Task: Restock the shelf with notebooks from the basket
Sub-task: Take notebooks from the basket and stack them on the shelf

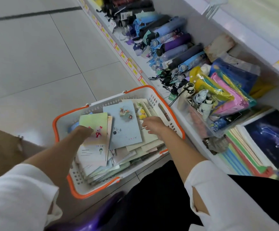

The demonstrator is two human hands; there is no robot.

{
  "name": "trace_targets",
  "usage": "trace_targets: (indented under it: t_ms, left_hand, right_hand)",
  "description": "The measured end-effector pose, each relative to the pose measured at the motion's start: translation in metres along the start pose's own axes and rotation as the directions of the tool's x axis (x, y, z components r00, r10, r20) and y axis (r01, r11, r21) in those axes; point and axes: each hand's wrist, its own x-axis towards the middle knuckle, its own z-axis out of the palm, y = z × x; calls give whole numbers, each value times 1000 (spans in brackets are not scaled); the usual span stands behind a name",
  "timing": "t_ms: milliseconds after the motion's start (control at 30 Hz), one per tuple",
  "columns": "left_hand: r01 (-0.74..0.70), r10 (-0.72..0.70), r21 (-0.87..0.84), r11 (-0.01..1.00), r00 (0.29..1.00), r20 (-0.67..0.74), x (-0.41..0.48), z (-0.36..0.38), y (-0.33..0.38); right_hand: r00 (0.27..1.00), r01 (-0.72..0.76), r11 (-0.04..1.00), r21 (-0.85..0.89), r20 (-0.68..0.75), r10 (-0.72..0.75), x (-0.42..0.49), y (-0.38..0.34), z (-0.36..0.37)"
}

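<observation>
Notebooks (126, 125) are heaped in the basket (102, 105) at frame centre; the right hand (153, 125) is held over them, fingers loosely spread (left hand (84, 131) fingers: cannot be told).

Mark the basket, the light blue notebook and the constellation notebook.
basket (105, 102), head view, white far wall.
light blue notebook (127, 130), head view, middle of cover.
constellation notebook (272, 139), head view, middle of dark cover.

A single wide-angle camera on the head looks steeply down, close above the basket (100, 105) at centre; the shelf (202, 27) runs from twelve to four o'clock, the floor (35, 55) at ten.
</observation>
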Motion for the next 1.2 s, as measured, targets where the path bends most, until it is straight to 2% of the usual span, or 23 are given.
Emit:
trace_targets:
  t_ms: [167,233,333,433,500,567,633,667,733,767,800,867,933,1033,1200]
  left_hand:
    - [9,-24,179,984,996,82,0,13,-24]
    - [11,-23,143,990,996,89,2,13,-32]
    - [54,-60,85,995,997,59,5,10,-36]
    - [154,-143,-75,985,981,133,4,8,-35]
    - [121,-113,-120,985,991,68,5,5,-32]
    - [54,-53,-119,991,999,12,4,0,-25]
    - [24,-23,-102,995,1000,4,0,-3,-13]
    - [15,-15,-110,994,1000,8,-2,-4,-6]
    - [-22,40,-216,976,996,80,-5,-6,5]
    - [-17,73,-331,944,985,158,-8,-4,11]
    - [21,102,-462,887,965,240,-14,-2,18]
    - [118,167,-645,755,917,363,-29,3,33]
    - [91,251,-659,747,879,405,-43,12,49]
    - [-67,322,-621,781,895,308,-59,24,67]
    - [-182,323,-611,770,938,128,-86,28,95]
  right_hand:
    - [999,40,999,5,12,-40,8,5,33]
    - [999,32,999,13,10,-32,10,9,44]
    - [994,107,988,-112,-16,-110,13,18,52]
    - [986,167,975,-149,17,-166,8,19,55]
    - [958,250,955,-160,-101,-268,0,13,56]
    - [877,306,941,-148,-341,-339,-8,7,52]
    - [802,332,938,-100,-493,-337,-12,0,41]
    - [798,347,937,-50,-509,-323,-11,-4,35]
    - [850,371,925,86,-432,-301,-8,-8,21]
    - [889,355,926,126,-351,-293,-10,-9,17]
    - [921,329,938,113,-258,-292,-12,-8,14]
    - [950,288,957,-41,-116,-291,-17,-4,16]
    - [956,252,959,-131,-120,-268,-21,1,21]
    - [953,242,969,-45,-175,-246,-29,-1,15]
    - [942,304,952,45,-165,-293,-54,-12,-10]
